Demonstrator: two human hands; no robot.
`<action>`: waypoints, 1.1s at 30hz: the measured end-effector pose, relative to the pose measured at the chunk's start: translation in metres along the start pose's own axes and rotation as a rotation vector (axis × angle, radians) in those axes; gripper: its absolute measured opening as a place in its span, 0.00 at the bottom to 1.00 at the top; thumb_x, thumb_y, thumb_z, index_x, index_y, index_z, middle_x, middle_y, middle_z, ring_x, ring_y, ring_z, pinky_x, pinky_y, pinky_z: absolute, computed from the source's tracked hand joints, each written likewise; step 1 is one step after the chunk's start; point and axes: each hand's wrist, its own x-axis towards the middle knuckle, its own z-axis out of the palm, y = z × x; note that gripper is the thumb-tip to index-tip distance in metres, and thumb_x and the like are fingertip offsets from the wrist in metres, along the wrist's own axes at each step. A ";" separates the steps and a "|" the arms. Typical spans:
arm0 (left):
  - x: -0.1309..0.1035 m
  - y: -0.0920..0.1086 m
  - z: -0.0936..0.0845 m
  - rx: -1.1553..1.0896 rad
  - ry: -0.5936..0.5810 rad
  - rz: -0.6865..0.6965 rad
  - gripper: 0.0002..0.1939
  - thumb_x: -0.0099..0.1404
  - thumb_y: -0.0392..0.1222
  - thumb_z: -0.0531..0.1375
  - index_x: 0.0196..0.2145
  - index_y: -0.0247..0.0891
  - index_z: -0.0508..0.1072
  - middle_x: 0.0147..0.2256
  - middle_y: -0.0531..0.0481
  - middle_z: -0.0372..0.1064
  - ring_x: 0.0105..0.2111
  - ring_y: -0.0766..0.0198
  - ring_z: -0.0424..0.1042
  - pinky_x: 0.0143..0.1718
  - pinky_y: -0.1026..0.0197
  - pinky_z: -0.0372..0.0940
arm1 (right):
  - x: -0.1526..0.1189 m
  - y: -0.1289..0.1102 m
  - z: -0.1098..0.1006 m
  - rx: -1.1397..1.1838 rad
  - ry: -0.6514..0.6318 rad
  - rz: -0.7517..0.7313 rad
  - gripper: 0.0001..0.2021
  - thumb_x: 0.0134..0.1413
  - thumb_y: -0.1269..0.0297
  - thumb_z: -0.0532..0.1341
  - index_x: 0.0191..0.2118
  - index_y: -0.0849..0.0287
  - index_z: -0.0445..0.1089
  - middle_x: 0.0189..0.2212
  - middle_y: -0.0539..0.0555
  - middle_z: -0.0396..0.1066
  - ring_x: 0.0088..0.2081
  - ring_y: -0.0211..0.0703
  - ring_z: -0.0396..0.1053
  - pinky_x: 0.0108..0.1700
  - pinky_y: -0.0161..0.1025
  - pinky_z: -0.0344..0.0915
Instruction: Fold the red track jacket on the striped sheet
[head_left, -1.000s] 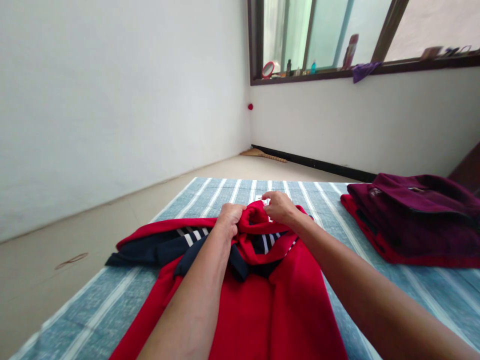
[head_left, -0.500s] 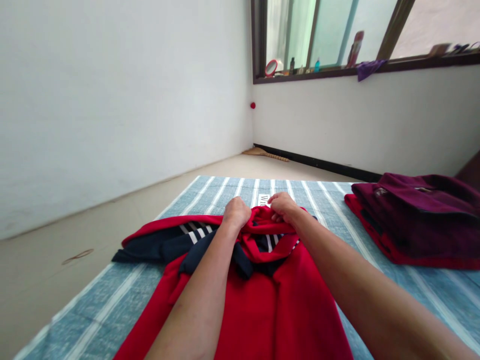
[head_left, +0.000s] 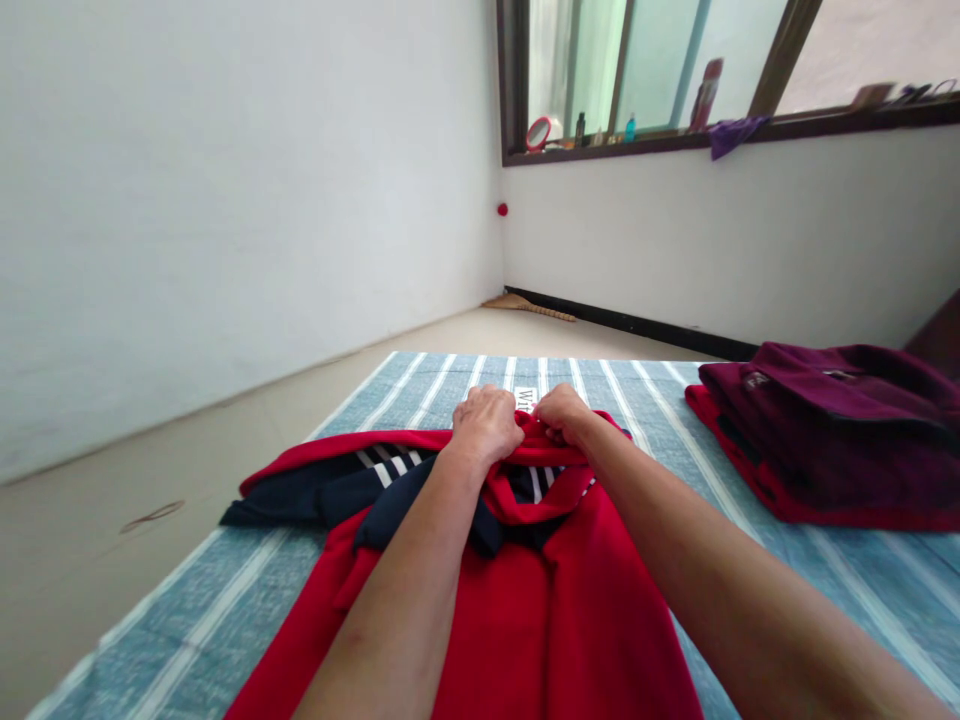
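Note:
A red garment [head_left: 502, 620] with dark navy parts and white stripes lies spread on the blue striped cloth. Its collar area is bunched at the far end. My left hand [head_left: 487, 422] is closed on the red fabric at the left of the collar. Close beside it, my right hand [head_left: 564, 412] pinches the collar's far edge, fingers bent inward. One sleeve, navy with a red edge, stretches out to the left beyond my left forearm. My fingertips are partly hidden behind the hands and cloth.
Folded maroon and red clothes [head_left: 840, 440] are stacked on the right of the striped cloth [head_left: 187, 620]. Pale floor and a white wall lie to the left. Bottles and a round red mirror [head_left: 538, 134] stand on the windowsill.
My left hand has moved slightly right, nearer my right hand. The fingers of my right hand have closed in on the collar. The view has shifted a little.

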 end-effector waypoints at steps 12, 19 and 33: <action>0.004 -0.012 -0.008 0.037 -0.010 -0.174 0.08 0.50 0.32 0.59 0.30 0.37 0.77 0.37 0.36 0.74 0.41 0.45 0.72 0.40 0.55 0.65 | 0.008 -0.001 -0.007 -0.390 0.063 -0.256 0.06 0.39 0.74 0.64 0.28 0.63 0.74 0.25 0.59 0.73 0.29 0.48 0.72 0.26 0.34 0.62; 0.006 -0.014 -0.010 0.014 -0.004 -0.178 0.09 0.50 0.32 0.59 0.29 0.38 0.77 0.37 0.37 0.75 0.40 0.48 0.72 0.40 0.57 0.64 | -0.021 -0.005 -0.016 -0.446 0.116 -0.459 0.13 0.45 0.73 0.58 0.39 0.63 0.74 0.36 0.63 0.74 0.40 0.52 0.71 0.35 0.37 0.62; 0.015 -0.022 -0.001 -0.128 0.094 -0.154 0.08 0.54 0.35 0.56 0.29 0.37 0.76 0.34 0.41 0.75 0.38 0.53 0.72 0.37 0.62 0.62 | -0.017 -0.005 -0.011 -0.256 -0.147 -0.696 0.08 0.45 0.73 0.57 0.30 0.61 0.73 0.22 0.47 0.69 0.29 0.36 0.65 0.28 0.29 0.56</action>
